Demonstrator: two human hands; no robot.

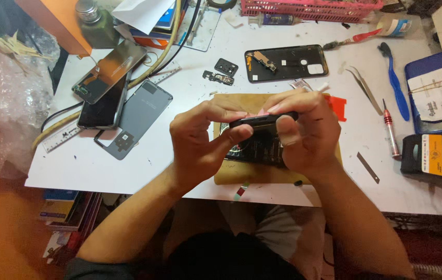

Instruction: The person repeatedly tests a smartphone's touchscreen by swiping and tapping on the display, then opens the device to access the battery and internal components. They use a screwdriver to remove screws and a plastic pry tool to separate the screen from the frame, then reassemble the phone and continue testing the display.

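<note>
both hands (252,137) grip a black phone (260,136); tweezers (364,86), screwdriver (390,133) beside.

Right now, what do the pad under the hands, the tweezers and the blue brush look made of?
Pad: tan, matte, slightly soft-edged; looks like leather or rubber, hard to tell which. Tweezers: bare silvery metal with a dull shine, probably steel. Blue brush: glossy, uniformly coloured moulded handle, most likely plastic.

You've got two hands (200,140) (306,132) on one black phone (262,136), three phone backs or screens at left (108,71) (104,106) (135,118), one open frame (286,63), one tweezers (364,85), two screwdrivers (390,129) (353,38), one pink basket (309,9).
</note>
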